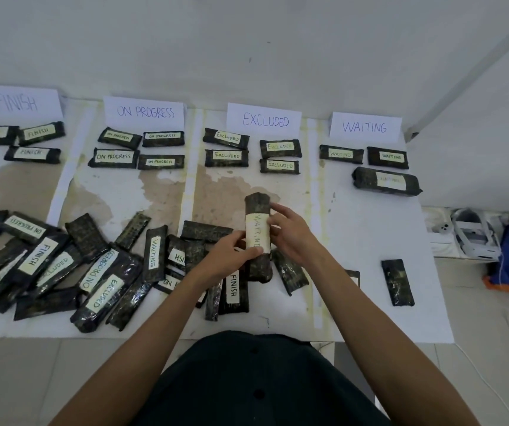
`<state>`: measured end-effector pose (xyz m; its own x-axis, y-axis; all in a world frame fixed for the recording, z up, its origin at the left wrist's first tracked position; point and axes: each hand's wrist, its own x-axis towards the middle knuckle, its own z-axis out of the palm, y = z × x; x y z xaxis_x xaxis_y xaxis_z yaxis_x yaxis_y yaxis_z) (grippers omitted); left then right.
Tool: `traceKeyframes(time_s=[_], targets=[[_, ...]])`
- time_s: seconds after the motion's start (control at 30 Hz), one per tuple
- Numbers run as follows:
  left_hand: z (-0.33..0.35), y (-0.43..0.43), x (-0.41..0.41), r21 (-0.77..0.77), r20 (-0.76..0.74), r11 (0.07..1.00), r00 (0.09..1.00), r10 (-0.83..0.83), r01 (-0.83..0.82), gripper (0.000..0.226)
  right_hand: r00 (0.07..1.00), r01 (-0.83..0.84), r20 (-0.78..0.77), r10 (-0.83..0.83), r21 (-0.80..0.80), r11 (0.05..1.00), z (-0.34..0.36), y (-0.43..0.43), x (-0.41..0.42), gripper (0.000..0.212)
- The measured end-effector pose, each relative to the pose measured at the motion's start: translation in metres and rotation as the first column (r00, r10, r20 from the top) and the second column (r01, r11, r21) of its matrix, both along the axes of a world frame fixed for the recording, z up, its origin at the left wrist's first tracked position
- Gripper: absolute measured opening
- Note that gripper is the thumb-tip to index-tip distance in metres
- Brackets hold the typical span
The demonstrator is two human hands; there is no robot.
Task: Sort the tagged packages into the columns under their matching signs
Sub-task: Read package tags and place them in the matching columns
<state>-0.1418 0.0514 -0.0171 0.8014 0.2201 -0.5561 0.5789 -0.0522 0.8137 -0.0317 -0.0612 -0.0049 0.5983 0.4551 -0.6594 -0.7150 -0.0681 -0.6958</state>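
L hand (225, 256), R hand (290, 232) round WAITING pkg (256, 207)

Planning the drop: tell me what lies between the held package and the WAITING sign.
Head view: bare sheet, then a sorted WAITING package just below the sign.

Both forearms forward, left hand (227, 256) and right hand (291, 233), fingers (278, 209) round one package (257, 203).

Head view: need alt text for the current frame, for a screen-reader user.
The left hand and right hand hold a dark package tagged WAITING over a white work surface. At the far edge, sorted packages lie under four signs: FINISH, ON PROGRESS, EXCLUDED, WAITING. An unsorted pile lies at near left.
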Motion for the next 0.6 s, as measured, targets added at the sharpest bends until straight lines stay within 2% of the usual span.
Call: traceKeyframes(time_s=[0.03, 0.1, 0.13, 0.2, 0.27, 0.33, 0.47, 0.6], targets=[[0.000, -0.002, 0.003, -0.038, -0.016, 0.999, 0.999, 0.035, -0.036, 0.042, 0.998, -0.038, 0.044, 0.040, -0.043, 0.998, 0.000, 0.000, 0.000, 0.043], [0.000, -0.008, 0.009, -0.099, -0.046, 0.986, 0.990, 0.131, -0.135, 0.039, 0.948, -0.155, 0.238, 0.209, -0.228, 0.961, 0.003, -0.005, 0.002, 0.044], [0.000, -0.011, 0.014, -0.113, -0.055, 0.975, 0.981, 0.185, -0.190, 0.039, 0.874, -0.209, 0.352, 0.335, -0.349, 0.914, 0.004, -0.010, 0.005, 0.046], [0.000, -0.018, 0.024, -0.144, -0.071, 0.942, 0.953, 0.294, -0.302, 0.038, 0.649, -0.298, 0.490, 0.582, -0.540, 0.787, 0.009, -0.021, 0.010, 0.050], [0.000, -0.027, 0.038, -0.214, -0.099, 0.893, 0.918, 0.384, -0.397, 0.037, 0.441, -0.371, 0.497, 0.747, -0.657, 0.656, 0.011, -0.034, 0.014, 0.058], [-0.002, -0.040, 0.053, -0.267, -0.107, 0.866, 0.907, 0.408, -0.422, 0.039, 0.326, -0.337, 0.484, 0.812, -0.743, 0.578, 0.010, -0.046, 0.021, 0.066], [-0.006, -0.074, 0.084, -0.278, -0.057, 0.881, 0.922, 0.382, -0.383, 0.037, 0.247, -0.186, 0.501, 0.829, -0.815, 0.548, 0.007, -0.076, 0.045, 0.064], [-0.014, -0.113, 0.123, -0.206, -0.024, 0.936, 0.957, 0.288, -0.286, 0.040, 0.230, -0.089, 0.474, 0.850, -0.859, 0.504, -0.001, -0.127, 0.086, 0.065]])
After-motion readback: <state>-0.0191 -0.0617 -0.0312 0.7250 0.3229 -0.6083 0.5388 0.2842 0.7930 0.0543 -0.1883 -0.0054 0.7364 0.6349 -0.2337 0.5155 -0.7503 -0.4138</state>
